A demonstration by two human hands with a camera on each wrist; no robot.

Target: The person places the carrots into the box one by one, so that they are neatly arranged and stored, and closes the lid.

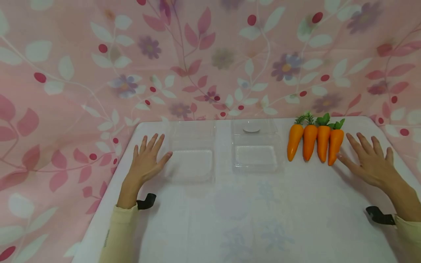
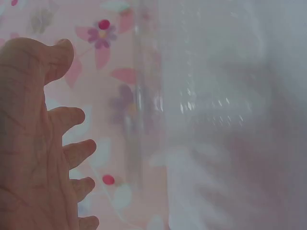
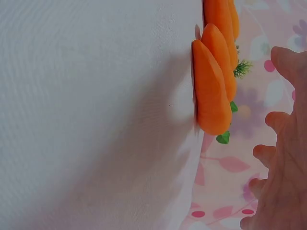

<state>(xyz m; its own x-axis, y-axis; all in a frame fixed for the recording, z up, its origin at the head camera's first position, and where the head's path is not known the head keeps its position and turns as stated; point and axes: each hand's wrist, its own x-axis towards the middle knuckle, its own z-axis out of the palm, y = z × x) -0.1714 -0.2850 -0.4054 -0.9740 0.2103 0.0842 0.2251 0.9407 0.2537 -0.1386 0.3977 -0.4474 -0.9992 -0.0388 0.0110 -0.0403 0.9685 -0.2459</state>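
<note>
My left hand [image 1: 147,163] hovers or rests at the table's left side with fingers spread, holding nothing. Just right of it stands a clear plastic box [image 1: 192,166] with its lid folded back. A second clear plastic box [image 1: 256,157], also opened out, is to the right of the first. Several orange toy carrots [image 1: 310,143] with green tops lie in a row at the back right. Beside the rightmost carrot [image 3: 211,91], my right hand [image 1: 375,164] is spread with nothing in it; its thumb is close to that carrot, and whether they touch I cannot tell.
A white cloth [image 1: 250,219] with faint bluish marks covers the table. Behind and around it hangs or lies pink floral fabric [image 1: 210,58]. Black curved pieces [image 1: 147,201] stick out at both wrists, by the cream sleeves [image 1: 120,233].
</note>
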